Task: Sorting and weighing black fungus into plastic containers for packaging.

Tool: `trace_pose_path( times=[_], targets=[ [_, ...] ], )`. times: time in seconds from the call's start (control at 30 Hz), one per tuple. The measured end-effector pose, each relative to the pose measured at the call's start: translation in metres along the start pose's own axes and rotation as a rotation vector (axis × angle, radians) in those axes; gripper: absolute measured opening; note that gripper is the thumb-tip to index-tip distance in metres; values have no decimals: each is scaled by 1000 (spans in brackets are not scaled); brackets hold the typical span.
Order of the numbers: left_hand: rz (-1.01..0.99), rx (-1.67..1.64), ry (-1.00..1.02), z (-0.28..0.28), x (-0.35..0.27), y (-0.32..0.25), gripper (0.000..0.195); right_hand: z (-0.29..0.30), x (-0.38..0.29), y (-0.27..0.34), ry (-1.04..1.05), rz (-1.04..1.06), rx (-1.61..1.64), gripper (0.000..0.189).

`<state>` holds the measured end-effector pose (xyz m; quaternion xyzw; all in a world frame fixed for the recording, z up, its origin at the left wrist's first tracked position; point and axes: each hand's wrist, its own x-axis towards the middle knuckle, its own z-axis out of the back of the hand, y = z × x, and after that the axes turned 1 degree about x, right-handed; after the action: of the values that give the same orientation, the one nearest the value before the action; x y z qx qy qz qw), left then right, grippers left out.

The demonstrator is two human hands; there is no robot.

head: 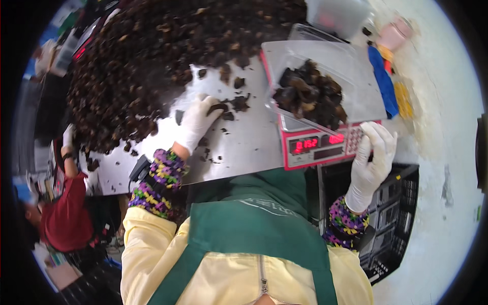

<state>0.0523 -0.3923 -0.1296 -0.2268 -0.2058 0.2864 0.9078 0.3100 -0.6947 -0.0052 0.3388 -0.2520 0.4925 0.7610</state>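
Note:
My left hand, in a white glove, is over the metal table. Between its thumb and fingers is a dark brown piece, which looks like dried black fungus. More loose pieces lie just beyond the fingertips. To the right stands a red-framed digital scale with lit red digits. A clear plastic container rests tilted on its pan, holding a heap of the dark pieces. My right hand, also gloved, hovers by the scale's keypad with bent fingers and nothing in it.
A large pile of dark pieces covers the table's far left. Behind the scale is a translucent tub. A blue object lies along the right wall. Below my right hand sits a black crate. At left, a person in red works.

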Motion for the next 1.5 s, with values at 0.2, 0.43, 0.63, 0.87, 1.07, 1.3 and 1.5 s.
trace_pose_path(
  times=[0.2, 0.43, 0.63, 0.87, 1.07, 1.3, 1.5],
  targets=[
    [316, -597, -145, 24, 0, -27, 5, 7, -5, -11, -36, -8, -33, 21],
    [676, -1574, -92, 45, 19, -45, 14, 0, 2, -14, -67, 14, -19, 23],
    [77, -751, -28, 54, 65, -168, 26, 1, 0, -15, -36, -8, -40, 25],
    [-638, 149, 2, -6, 101, -215, 42, -4, 6, -5, -27, -1, 7, 24],
    [-521, -143, -147, 25, 97, -209, 52, -6, 3, -12, -12, -27, 53, 24],
    [80, -376, -345, 67, 24, -79, 18, -6, 10, -11, 25, 7, 61, 22],
    [254, -29, -278, 65, -53, 2, 21, -1, -4, -27, 49, -17, -48, 18]
  ],
)
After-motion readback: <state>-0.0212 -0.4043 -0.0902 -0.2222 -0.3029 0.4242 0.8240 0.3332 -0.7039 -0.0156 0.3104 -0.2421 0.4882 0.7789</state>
